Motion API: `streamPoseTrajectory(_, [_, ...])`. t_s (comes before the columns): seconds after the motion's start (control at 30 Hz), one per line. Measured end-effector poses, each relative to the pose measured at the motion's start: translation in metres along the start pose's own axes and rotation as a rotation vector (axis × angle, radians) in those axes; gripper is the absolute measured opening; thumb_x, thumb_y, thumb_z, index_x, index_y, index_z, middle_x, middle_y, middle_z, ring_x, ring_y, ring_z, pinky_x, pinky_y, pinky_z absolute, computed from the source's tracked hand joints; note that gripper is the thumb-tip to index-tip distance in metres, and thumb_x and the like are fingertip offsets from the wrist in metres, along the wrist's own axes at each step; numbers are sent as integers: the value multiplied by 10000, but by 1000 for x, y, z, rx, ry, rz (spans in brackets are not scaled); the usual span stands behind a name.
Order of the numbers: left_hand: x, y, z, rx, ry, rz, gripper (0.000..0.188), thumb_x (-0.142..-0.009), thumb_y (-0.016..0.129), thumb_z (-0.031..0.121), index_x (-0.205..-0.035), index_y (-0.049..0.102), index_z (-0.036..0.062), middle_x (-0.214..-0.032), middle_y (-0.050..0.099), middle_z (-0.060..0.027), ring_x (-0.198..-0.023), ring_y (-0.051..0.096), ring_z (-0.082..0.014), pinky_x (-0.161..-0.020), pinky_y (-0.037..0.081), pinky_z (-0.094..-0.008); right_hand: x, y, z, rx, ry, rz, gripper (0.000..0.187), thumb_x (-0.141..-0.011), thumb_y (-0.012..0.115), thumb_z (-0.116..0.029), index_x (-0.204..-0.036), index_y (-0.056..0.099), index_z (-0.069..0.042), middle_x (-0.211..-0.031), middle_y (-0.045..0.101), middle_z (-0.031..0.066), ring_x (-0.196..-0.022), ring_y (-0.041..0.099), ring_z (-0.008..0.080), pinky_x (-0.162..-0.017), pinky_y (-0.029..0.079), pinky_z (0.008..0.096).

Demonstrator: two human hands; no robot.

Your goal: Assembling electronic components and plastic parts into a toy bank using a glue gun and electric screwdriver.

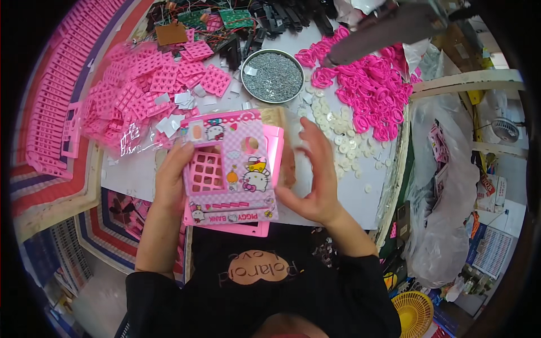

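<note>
A pink plastic panel (234, 138) with printed cartoon figures, a square window of keypad holes and a round hole is in front of my chest. My left hand (172, 177) is closed on its left edge, the thumb lying over the front. Behind the panel, another pink plastic part (274, 147) shows along the right side and below. To the right is my right hand (315, 180), fingers spread and curved, holding nothing. Its thumb tip is close to the panel's right edge; whether they touch I cannot tell.
Pink keypads (135, 84) lie heaped at the left, with a round tin of small screws (272, 76) beyond the panel. Deep-pink plastic rings (375, 84) and white discs (341, 135) spread at the right. A grey tool-like object (389, 34) hangs above; circuit boards (235, 18) lie behind.
</note>
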State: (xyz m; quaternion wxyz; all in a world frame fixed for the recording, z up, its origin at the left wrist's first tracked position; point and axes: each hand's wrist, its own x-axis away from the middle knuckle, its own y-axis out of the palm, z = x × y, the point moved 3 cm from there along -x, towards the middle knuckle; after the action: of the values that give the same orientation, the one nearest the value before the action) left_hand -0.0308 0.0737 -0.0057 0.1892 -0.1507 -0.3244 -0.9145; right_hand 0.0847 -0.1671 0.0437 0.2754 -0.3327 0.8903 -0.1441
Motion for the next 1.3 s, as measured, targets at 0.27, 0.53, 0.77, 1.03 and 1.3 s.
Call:
streamPoseTrajectory(0.27, [7, 19, 12, -884, 554, 228, 599, -959, 567, 114, -1495, 348, -36, -1399, 456, -137, -1121, 563, -185, -948, 445, -303, 12, 49, 5, -916, 537, -161, 613, -922, 650, -79, -1449, 353, 19, -1262, 613, 119, -1029, 648, 142, -823, 542, 307])
streamPoseTrajectory(0.53, [7, 51, 25, -640, 644, 264, 1061, -684, 665, -47, -1606, 146, 40, -1440, 397, -116, -941, 539, -145, -777, 470, -244, 3, 52, 9, -681, 318, -17, 553, -1044, 504, -340, -1416, 376, 48, -1275, 596, 147, -1109, 611, 175, -923, 513, 329])
streamPoseTrajectory(0.77, [3, 53, 12, -800, 455, 109, 1092, -710, 811, 111, -1594, 177, 16, -1359, 497, -141, -1016, 563, -162, -833, 487, -259, -8, 54, 12, -767, 300, 32, 490, -1069, 449, -389, -1329, 487, 24, -1139, 603, 115, -1028, 584, 199, -894, 476, 338])
streamPoseTrajectory(1.03, [-1, 42, -6, -859, 445, 160, 1087, -700, 819, 139, -1584, 203, -5, -1241, 558, -97, -665, 395, -57, -568, 367, -197, -15, 43, 11, -442, 134, -55, 448, -1067, 445, -400, -1184, 573, 12, -1006, 611, 140, -925, 599, 238, -818, 476, 368])
streamPoseTrajectory(1.3, [3, 38, -11, -946, 433, 194, 1131, -686, 846, 175, -1588, 184, 9, -1237, 530, -115, -690, 431, -81, -603, 398, -215, -10, 48, 17, -498, 260, -146, 399, -959, 633, -331, -1179, 573, -4, -848, 637, 96, -777, 623, 215, -731, 497, 347])
